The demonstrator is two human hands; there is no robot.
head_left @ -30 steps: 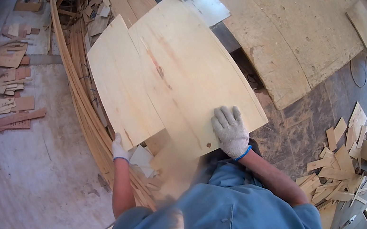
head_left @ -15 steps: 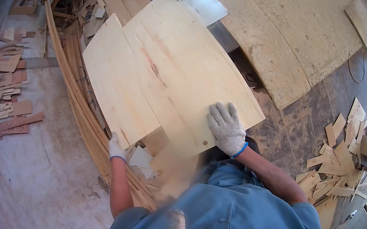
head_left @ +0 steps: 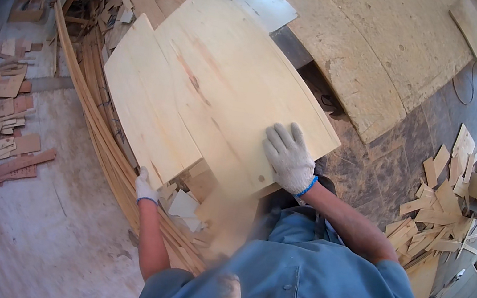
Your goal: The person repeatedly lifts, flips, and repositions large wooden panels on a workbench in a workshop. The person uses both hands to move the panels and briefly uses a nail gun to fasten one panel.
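Two pale wooden boards lie edge to edge in front of me. The wide board (head_left: 234,79) has brown streaks and a small dark knot near its near edge. My right hand (head_left: 288,159), in a whitish knitted glove with a blue cuff, lies on it with fingers stretched out. On its left is a narrower board (head_left: 150,97). My left hand (head_left: 147,186), gloved too, grips that board's near left corner; the fingers underneath are hidden. A blurred patch covers the wide board's near end.
Long thin wood strips (head_left: 92,107) run along the left side. Scrap pieces are piled on the floor at right (head_left: 440,212) and at far left (head_left: 13,113). A large worn wooden tabletop (head_left: 360,50) stands beyond, with a pale metal plate (head_left: 266,7) near it.
Both boards have shifted slightly away and to the left, and my two hands have moved along with them.
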